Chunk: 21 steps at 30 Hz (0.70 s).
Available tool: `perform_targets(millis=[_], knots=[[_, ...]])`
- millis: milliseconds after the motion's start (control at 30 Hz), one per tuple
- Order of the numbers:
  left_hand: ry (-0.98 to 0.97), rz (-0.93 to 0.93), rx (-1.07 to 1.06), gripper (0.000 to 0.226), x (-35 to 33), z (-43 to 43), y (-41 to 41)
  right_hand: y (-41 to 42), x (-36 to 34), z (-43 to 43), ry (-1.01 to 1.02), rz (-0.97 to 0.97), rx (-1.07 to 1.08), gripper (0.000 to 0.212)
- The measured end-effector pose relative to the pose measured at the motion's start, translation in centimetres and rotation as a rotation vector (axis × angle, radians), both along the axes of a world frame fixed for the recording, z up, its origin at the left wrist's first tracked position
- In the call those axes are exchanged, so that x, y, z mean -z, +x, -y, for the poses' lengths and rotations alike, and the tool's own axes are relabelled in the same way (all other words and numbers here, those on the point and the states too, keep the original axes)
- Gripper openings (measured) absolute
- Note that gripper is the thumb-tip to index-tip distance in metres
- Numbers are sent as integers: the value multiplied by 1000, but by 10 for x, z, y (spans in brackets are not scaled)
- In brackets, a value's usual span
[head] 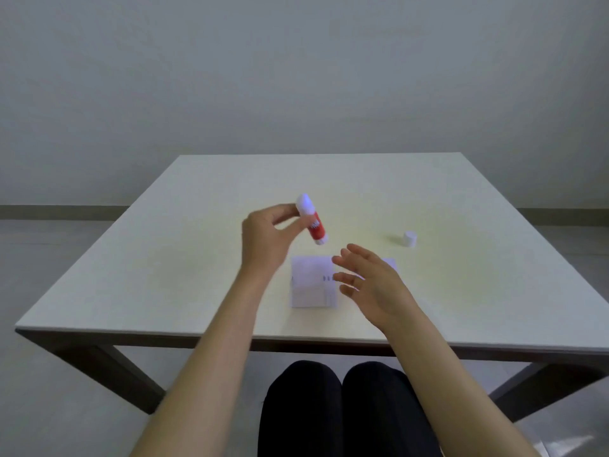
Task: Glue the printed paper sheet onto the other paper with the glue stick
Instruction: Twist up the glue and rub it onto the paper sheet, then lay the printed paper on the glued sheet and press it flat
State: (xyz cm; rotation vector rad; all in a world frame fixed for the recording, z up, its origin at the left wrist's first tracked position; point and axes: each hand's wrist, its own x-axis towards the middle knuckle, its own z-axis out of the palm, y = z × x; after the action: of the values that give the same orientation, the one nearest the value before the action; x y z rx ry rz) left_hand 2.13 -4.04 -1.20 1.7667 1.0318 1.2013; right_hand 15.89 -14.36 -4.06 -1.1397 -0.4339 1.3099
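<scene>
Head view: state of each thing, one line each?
glue stick: held tilted above the table, in the left hand
left hand: fingers closed on the glue stick
right hand: open, empty, fingers spread over the papers
cap: off the stick, standing alone on the table
printed paper sheet: flat on the table
other paper: flat, mostly hidden by the right hand

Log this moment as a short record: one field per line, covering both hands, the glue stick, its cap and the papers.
left hand: raised above the table, fingertip grip on the glue stick
glue stick: red and white, tilted, off the table
right hand: open, empty, fingers spread over the papers
papers: lying flat near the front edge, partly hidden by the right hand
cap: small, white, upright, alone to the right
table: pale top
</scene>
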Motion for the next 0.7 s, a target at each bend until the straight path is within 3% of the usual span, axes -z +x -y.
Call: perform_targets(millis=[133,200,400,500,700], knots=[[2,-272,-114,4,-7,-45,-20,3,4,5,33,546,-17,24],[-17,-355,-137,15,-2,-58,-24,-4,8,3,43,817,-74,15],[-87,-343,-196,14,24,-64,-32,-36,29,-8,168,1615,-306,30],[-96,-324,-197,11,32,-60,-32,-42,31,-13,214,1819,-397,34],[-90,-323,-212,13,33,-62,-31,-48,27,-21,322,2094,-434,21]])
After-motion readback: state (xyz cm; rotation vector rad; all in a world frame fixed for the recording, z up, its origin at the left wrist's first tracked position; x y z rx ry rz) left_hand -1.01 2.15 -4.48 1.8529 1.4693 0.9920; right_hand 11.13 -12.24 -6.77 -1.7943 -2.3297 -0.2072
